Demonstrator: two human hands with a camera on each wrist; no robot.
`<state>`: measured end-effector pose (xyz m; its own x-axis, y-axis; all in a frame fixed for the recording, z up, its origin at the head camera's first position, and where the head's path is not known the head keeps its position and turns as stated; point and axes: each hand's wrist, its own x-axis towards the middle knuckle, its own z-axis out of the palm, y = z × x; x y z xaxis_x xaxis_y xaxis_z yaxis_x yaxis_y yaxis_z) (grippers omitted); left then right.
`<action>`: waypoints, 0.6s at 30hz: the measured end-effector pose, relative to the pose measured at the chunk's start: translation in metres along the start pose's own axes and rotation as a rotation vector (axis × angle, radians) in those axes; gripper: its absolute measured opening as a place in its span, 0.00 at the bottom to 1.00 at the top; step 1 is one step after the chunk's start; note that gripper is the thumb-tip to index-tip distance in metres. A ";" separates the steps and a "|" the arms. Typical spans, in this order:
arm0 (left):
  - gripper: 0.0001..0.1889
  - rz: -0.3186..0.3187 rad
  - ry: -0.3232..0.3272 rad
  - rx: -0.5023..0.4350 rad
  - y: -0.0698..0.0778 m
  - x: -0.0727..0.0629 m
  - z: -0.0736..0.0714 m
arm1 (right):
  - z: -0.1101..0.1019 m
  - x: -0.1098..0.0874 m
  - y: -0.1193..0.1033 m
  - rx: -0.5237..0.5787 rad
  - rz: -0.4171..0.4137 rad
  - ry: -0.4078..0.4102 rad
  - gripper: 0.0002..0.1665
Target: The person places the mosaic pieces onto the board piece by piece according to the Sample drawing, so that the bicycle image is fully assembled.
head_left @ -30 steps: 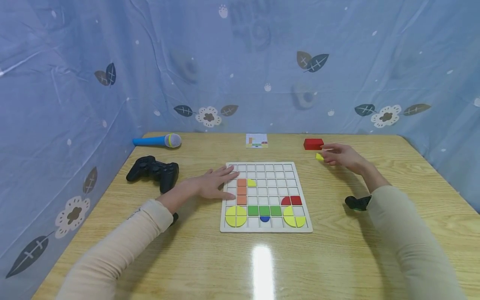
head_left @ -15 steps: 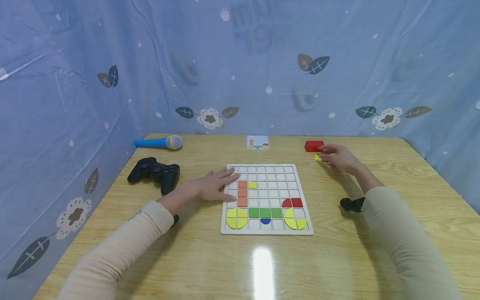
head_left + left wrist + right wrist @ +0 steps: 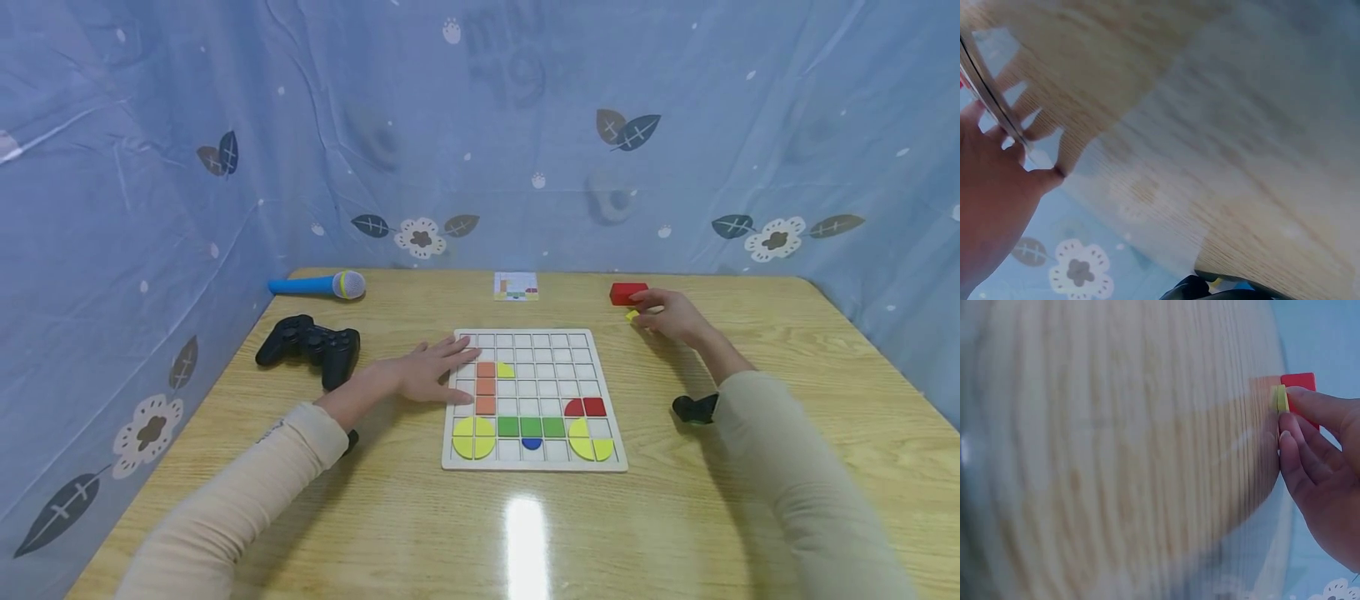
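A white grid board (image 3: 534,457) lies mid-table. Set in its cells are orange squares (image 3: 486,387), green squares (image 3: 530,427), yellow quarter-circle tiles (image 3: 474,437), a blue half-circle (image 3: 532,443) and two red tiles (image 3: 594,407). Spread fingers of my left hand (image 3: 420,372) rest on the board's left edge; the left wrist view shows that hand (image 3: 997,181) at the board's rim. Beyond the board's far right corner, my right hand (image 3: 671,317) pinches a small yellow tile (image 3: 1282,399) between thumb and fingers, low at the table. Its exact shape is partly hidden.
A red block (image 3: 628,293) stands just behind the right hand. A small pattern card (image 3: 516,286) lies at the back. To the left are a blue toy microphone (image 3: 315,285) and a black game controller (image 3: 309,346). A blue curtain (image 3: 480,167) hangs behind the table.
My right hand and the yellow tile have shifted slightly left. The left hand keeps its place on the board, and the board's tiles look the same.
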<state>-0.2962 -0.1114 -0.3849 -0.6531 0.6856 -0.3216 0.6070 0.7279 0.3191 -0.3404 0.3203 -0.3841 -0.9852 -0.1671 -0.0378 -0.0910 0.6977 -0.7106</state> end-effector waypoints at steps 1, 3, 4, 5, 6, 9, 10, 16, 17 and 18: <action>0.44 0.000 0.000 0.001 0.000 0.000 0.000 | 0.000 0.000 -0.001 -0.004 0.002 -0.001 0.26; 0.44 -0.002 0.000 0.002 0.000 0.000 0.000 | 0.001 0.000 -0.003 -0.014 0.006 0.000 0.26; 0.44 -0.002 0.000 0.004 0.000 0.000 0.000 | 0.002 0.000 -0.003 -0.020 0.009 0.000 0.26; 0.44 -0.003 0.000 0.006 0.000 0.000 0.001 | 0.003 0.001 -0.003 -0.022 0.010 -0.001 0.26; 0.44 -0.004 0.002 0.007 0.000 0.000 0.001 | 0.003 0.001 -0.003 -0.025 0.012 -0.001 0.25; 0.44 -0.005 0.005 0.004 -0.001 0.001 0.002 | 0.004 0.002 -0.002 -0.040 0.007 -0.002 0.25; 0.44 -0.005 0.004 0.004 -0.001 0.001 0.002 | 0.004 0.003 -0.002 -0.043 0.006 -0.003 0.25; 0.44 -0.005 0.004 0.010 -0.001 0.002 0.002 | 0.002 0.001 -0.001 -0.043 0.010 -0.008 0.25; 0.45 -0.008 0.004 0.012 -0.001 0.002 0.002 | 0.002 0.000 -0.001 -0.041 0.012 -0.010 0.25; 0.45 -0.010 0.004 0.014 -0.001 0.002 0.002 | 0.001 -0.001 -0.001 -0.040 0.015 -0.014 0.24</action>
<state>-0.2971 -0.1110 -0.3878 -0.6614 0.6779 -0.3210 0.6064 0.7351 0.3030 -0.3387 0.3187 -0.3838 -0.9845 -0.1655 -0.0582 -0.0820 0.7275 -0.6812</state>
